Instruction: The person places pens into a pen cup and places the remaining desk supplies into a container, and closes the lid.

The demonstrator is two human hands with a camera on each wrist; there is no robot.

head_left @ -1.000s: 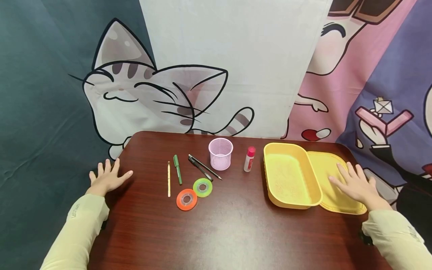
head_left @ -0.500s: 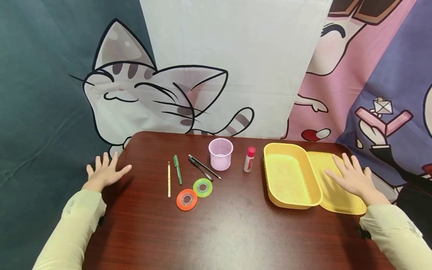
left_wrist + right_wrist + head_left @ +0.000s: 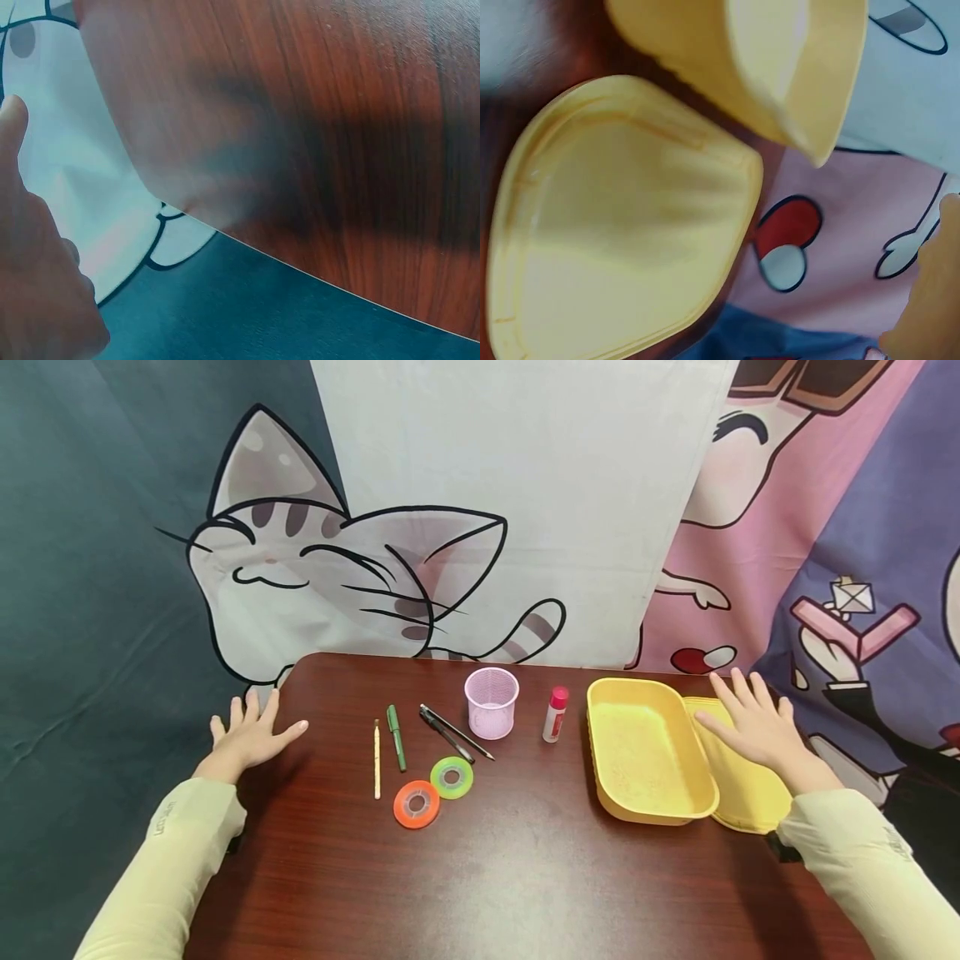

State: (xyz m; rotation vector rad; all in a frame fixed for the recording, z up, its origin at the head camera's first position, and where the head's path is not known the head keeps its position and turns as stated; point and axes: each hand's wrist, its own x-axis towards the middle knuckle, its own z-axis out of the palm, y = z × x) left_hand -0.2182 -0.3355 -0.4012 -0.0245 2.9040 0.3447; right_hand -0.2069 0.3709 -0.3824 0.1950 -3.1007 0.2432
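My left hand, fingers spread, hovers over the table's left edge and holds nothing; its shadow falls on the wood in the left wrist view. My right hand, also spread and holding nothing, is raised above the yellow lid. Beside that lid stands the open yellow box. Left of it are a glue stick with a red cap and a lilac mesh cup. Nearest my left hand lie a cream patterned stick and a green pen.
A black pen and a dark pencil lie close together left of the cup. A green tape roll touches or nearly touches an orange one. Behind the brown table hangs a cartoon cloth.
My right hand has moved left and away from me, over the lid. My left hand has shifted slightly farther forward. The objects on the table stay in place.
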